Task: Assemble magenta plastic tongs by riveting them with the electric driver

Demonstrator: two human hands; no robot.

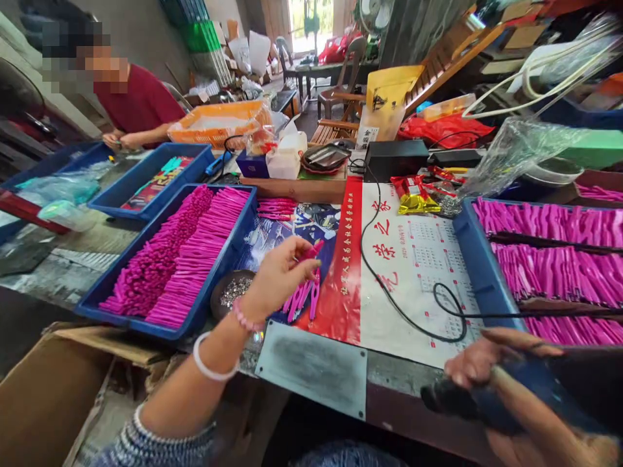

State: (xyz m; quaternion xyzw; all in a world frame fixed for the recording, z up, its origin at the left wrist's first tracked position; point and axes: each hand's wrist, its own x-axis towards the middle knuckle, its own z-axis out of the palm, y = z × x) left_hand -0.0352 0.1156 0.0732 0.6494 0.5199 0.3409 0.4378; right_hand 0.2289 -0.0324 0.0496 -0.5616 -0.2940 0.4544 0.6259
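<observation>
My left hand (282,275) reaches over the table with thumb and fingertips pinched on a slim pink plastic piece (316,248). Just below those fingers, several more pink pieces (302,301) lie on the printed sheet. A round dish of small shiny metal parts (236,290) sits beside my left wrist. At the lower right, my right hand (511,383) is wrapped around a dark blue hand-held power tool (511,395) with a black nose pointing left. The tool's tip is blurred, and part of my right hand is hidden behind its body.
Blue trays of pink pieces stand left (178,331) and right (487,279). A black cable (389,292) loops across the calendar sheet (413,259). A metal plate (314,366) lies at the table's front edge. Another person (141,97) works at the far left.
</observation>
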